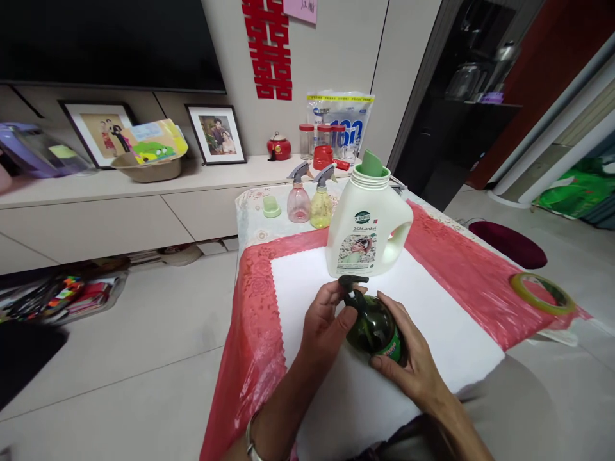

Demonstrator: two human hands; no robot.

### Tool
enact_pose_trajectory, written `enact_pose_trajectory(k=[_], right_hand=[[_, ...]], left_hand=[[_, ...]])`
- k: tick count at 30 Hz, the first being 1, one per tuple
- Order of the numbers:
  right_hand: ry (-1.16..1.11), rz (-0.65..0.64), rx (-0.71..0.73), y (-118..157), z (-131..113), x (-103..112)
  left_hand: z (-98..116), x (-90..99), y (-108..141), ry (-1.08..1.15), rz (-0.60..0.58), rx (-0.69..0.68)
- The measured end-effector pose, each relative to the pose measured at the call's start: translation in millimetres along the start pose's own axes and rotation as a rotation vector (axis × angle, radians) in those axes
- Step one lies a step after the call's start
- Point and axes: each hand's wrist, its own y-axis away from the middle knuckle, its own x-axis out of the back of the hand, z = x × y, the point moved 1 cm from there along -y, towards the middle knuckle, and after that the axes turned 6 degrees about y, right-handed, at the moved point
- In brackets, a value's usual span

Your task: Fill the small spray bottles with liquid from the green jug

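Between my hands, over the white sheet (298, 275), is a dark green pump bottle (377, 326) with a black pump top (353, 288). My left hand (329, 317) grips the black pump collar, thumb in front and fingers behind. Around the bottle's body on its right side, near a green label, my right hand (408, 352) is wrapped. Just beyond them stands a large pale detergent jug (368, 224), uncapped, with a green spout (372, 164) showing in its mouth.
A pink spray bottle (298, 202) and a yellow spray bottle (321, 205) stand behind the jug, beside a light green cap (271, 206). A roll of tape (542, 293) lies at the right on the red plastic cover (254, 301). Glass jars and a bag (362, 115) stand farther back.
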Motion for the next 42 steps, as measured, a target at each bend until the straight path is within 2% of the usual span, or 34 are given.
enact_pose_trajectory(k=[3, 6, 12, 15, 18, 20, 24, 28, 31, 34, 37, 39, 42], right_hand=[[-0.009, 0.000, 0.012, 0.7, 0.0, -1.3], [-0.028, -0.016, 0.010, 1.8, 1.0, -1.4], [-0.092, -0.089, -0.059, 9.0, 8.0, 1.2], [-0.054, -0.072, -0.070, 12.6, 8.7, 0.7], [-0.026, -0.055, -0.052, 11.8, 4.7, -0.5], [-0.042, -0.058, -0.042, 9.0, 1.0, 0.0], [-0.076, -0.084, -0.046, 6.3, -2.0, 4.1], [-0.091, -0.111, -0.072, 14.0, 5.3, 4.3], [-0.056, -0.082, -0.081, 18.7, 13.9, 1.6], [-0.051, -0.048, -0.077, 14.7, 18.4, -0.1], [-0.166, -0.058, -0.099, 4.2, 14.7, -0.6], [-0.331, -0.087, -0.128, -3.6, 8.0, -2.6], [-0.566, -0.180, -0.206, -14.9, -5.5, -11.3]], left_hand=[[-1.6, 1.4, -1.1, -0.078, 0.034, -0.051], [-4.2, 4.9, -1.4, -0.047, 0.046, -0.006], [-4.5, 5.0, 2.8, 0.016, -0.086, 0.065], [-2.0, 2.1, 2.8, -0.062, -0.090, -0.012], [0.9, 1.8, 1.6, -0.162, -0.022, -0.093], [1.4, 3.1, 1.9, -0.158, 0.018, -0.037], [0.5, 5.4, 5.4, -0.062, 0.011, 0.125], [0.1, 3.8, 8.9, -0.113, -0.051, 0.112], [1.3, -2.4, 11.2, -0.184, -0.100, 0.085], [10.4, -14.1, 13.5, -0.271, -0.053, 0.087], [32.3, -26.6, 15.3, -0.421, -0.035, 0.121], [50.3, -29.9, 16.3, -0.517, -0.087, 0.157], [70.6, -23.0, 17.4, -0.600, -0.170, 0.220]])
